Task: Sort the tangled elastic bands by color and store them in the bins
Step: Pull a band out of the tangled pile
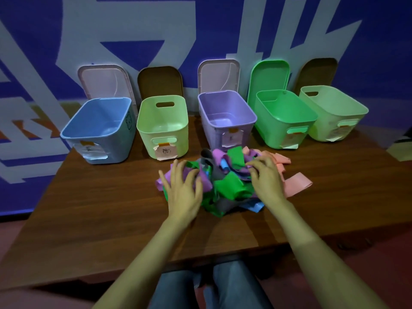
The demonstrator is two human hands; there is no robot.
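— How far along was it?
— Barely begun: the bins (161, 128) looked empty, and the bands (231, 181) lay tangled on the table (100, 197).
— Hands?
— Left hand (182, 188) spread, right hand (266, 179) loosely curved, both resting on the heap, gripping nothing.

Seemingly a company or institutional room: a blue wall (44, 30) painted with huge white lettering behind a wooden worktop (100, 208) carrying five labelled bins (147, 137).
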